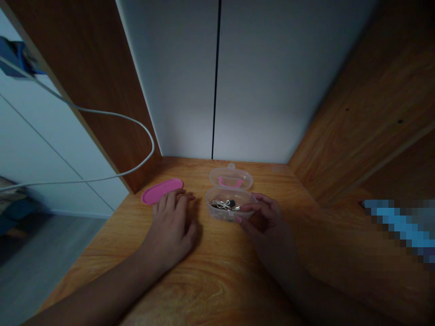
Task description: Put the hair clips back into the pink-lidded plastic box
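Observation:
A small clear plastic box (pixel 220 215) stands on the wooden table with its lid (pixel 231 178) flipped back behind it; a pink handle shows on the lid. Inside lies a bundle of pale thin cord (pixel 222 204) with a dark piece beside it. My right hand (pixel 268 222) grips the box at its right end, the thumb at the front wall and a finger over the rim. To the left, my left hand (pixel 171 226) rests palm down with fingers spread. Its fingertips are at the near edge of a flat pink oval piece (pixel 163 191), partly covering it.
The wooden table top (pixel 210 280) ends at white panels (pixel 183 90) behind, with wooden side boards left and right. A white cable (pixel 152 145) loops in from the left above the table. A pixelated blue object (pixel 401 222) is at the far right.

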Action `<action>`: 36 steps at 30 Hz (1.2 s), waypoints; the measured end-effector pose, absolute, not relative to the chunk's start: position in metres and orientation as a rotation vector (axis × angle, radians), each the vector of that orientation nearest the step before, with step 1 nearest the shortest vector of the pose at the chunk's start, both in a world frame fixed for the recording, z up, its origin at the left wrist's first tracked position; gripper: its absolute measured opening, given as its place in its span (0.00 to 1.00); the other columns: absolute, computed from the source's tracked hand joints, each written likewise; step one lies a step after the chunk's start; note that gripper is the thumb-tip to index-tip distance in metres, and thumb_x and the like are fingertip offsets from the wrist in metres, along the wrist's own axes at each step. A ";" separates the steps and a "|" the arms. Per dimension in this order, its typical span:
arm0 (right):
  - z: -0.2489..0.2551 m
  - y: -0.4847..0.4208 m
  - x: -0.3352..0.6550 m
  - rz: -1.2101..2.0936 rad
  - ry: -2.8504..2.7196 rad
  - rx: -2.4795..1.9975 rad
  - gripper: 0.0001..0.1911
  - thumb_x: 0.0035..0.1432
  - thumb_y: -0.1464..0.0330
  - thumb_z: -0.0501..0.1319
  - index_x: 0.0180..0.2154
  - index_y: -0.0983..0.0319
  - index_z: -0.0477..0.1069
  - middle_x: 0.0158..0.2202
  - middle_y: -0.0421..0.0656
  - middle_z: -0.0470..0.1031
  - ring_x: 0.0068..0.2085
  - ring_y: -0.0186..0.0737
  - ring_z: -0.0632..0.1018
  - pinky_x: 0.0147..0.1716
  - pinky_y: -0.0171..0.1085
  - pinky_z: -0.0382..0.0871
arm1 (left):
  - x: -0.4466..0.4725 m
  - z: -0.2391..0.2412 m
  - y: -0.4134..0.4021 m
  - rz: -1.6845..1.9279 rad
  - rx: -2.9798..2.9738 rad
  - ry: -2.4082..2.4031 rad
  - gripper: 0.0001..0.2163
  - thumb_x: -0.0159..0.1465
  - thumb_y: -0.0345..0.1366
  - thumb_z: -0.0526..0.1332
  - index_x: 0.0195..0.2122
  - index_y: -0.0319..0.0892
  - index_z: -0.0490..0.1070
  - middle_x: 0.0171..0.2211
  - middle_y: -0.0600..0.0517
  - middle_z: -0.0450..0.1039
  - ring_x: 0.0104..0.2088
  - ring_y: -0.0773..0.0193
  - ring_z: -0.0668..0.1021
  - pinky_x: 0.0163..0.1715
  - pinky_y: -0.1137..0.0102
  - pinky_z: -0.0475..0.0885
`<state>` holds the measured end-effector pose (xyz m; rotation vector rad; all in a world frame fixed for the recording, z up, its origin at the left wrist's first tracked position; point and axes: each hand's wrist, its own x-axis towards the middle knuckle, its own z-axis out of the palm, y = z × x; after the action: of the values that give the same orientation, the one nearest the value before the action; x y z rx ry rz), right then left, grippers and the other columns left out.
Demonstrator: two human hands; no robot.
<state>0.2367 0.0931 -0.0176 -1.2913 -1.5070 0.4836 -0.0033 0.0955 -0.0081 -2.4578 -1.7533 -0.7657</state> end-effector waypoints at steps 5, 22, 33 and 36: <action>-0.018 0.093 0.236 0.417 -1.496 -1.275 0.12 0.51 0.65 0.69 0.40 0.57 0.77 0.53 0.49 0.67 0.58 0.54 0.68 0.60 0.58 0.61 | -0.020 -0.016 0.114 -0.707 -2.283 -1.807 0.24 0.67 0.41 0.55 0.61 0.34 0.61 0.61 0.33 0.63 0.61 0.39 0.65 0.58 0.43 0.60; -0.018 0.090 0.235 0.531 -1.559 -1.237 0.10 0.54 0.68 0.66 0.40 0.54 0.78 0.53 0.46 0.67 0.56 0.49 0.71 0.59 0.53 0.64 | -0.018 -0.008 0.118 -0.831 -2.455 -1.792 0.18 0.66 0.41 0.57 0.49 0.36 0.77 0.54 0.41 0.75 0.54 0.46 0.75 0.56 0.50 0.69; -0.020 0.090 0.231 0.796 -1.507 -1.137 0.20 0.55 0.70 0.66 0.50 0.54 0.68 0.53 0.45 0.72 0.55 0.47 0.74 0.59 0.53 0.65 | -0.003 0.011 0.087 -1.226 -2.531 -1.109 0.23 0.62 0.27 0.58 0.60 0.40 0.65 0.59 0.42 0.69 0.59 0.50 0.70 0.59 0.51 0.65; -0.020 0.088 0.229 0.939 -1.435 -1.091 0.28 0.55 0.70 0.66 0.56 0.52 0.61 0.57 0.46 0.70 0.56 0.46 0.75 0.56 0.51 0.70 | 0.006 0.012 0.078 -1.040 -2.751 -0.919 0.25 0.61 0.27 0.58 0.61 0.38 0.64 0.59 0.42 0.69 0.60 0.50 0.69 0.61 0.51 0.63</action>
<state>0.2292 0.0883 -0.0199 -1.0908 -1.4347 0.9385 0.0059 0.0783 0.0125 -2.7510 -0.9191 -1.0404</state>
